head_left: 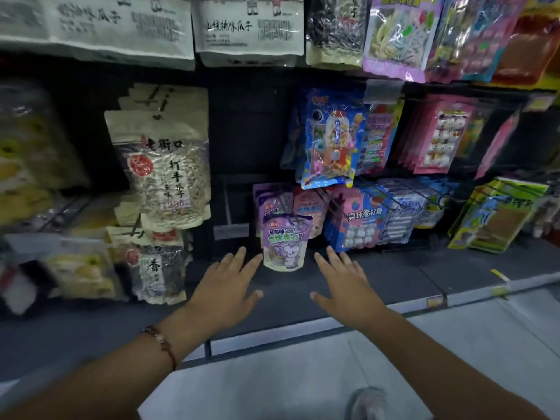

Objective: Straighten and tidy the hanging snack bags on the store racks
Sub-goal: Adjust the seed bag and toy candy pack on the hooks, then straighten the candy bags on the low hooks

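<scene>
Flanking purple snack bag [285, 247], left hand [225, 291], right hand [348, 286]; fingers spread, holding nothing; far-left bags blurred.

The scene is dim, with deep shadow behind the middle of the rack. The left edge is strongly blurred. Glossy bags at the upper right show glare. Wide-angle distortion bends the edges.

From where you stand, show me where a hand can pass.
Free: the dark gap between the seed bag and blue bag, and the bare shelf beside the right hand. Crowded: the pegs right of the purple bag.
</scene>
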A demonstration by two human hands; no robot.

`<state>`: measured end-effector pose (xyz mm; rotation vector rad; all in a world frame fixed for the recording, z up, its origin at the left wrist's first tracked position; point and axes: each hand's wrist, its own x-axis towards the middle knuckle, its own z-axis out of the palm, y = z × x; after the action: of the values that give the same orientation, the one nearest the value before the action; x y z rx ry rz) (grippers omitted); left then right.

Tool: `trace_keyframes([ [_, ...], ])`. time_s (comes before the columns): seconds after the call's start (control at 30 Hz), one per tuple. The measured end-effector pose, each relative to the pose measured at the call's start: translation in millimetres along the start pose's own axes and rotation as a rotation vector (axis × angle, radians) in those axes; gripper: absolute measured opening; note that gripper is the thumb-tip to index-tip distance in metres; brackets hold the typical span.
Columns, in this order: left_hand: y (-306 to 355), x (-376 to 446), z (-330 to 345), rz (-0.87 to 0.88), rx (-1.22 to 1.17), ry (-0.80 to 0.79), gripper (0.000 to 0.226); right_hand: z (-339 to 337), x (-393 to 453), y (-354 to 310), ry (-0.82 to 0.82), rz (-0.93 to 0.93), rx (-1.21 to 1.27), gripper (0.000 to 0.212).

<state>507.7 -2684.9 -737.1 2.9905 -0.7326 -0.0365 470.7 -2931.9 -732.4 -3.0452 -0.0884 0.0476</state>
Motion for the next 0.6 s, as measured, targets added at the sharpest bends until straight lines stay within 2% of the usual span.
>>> trace_keyframes([
  [0.27, 12.5, 32.0, 7.5, -0.012, 0.081, -0.034, 0.074, -1.7, 47.0, 2.4, 0.085, -0.075, 0.041, 0.074],
  [0.47, 0.2, 65.8, 45.3, -0.108, -0.031, -0.086, 0.075, 52.0, 78.5, 12.6, -0.073, -0.01, 0.076, 0.081],
  [0.6, 5.3, 102.8, 34.4, -0.034, -0.064, 0.049, 0.073, 48.4, 97.3, 16.8, -0.005, 0.024, 0.134, 0.079],
])
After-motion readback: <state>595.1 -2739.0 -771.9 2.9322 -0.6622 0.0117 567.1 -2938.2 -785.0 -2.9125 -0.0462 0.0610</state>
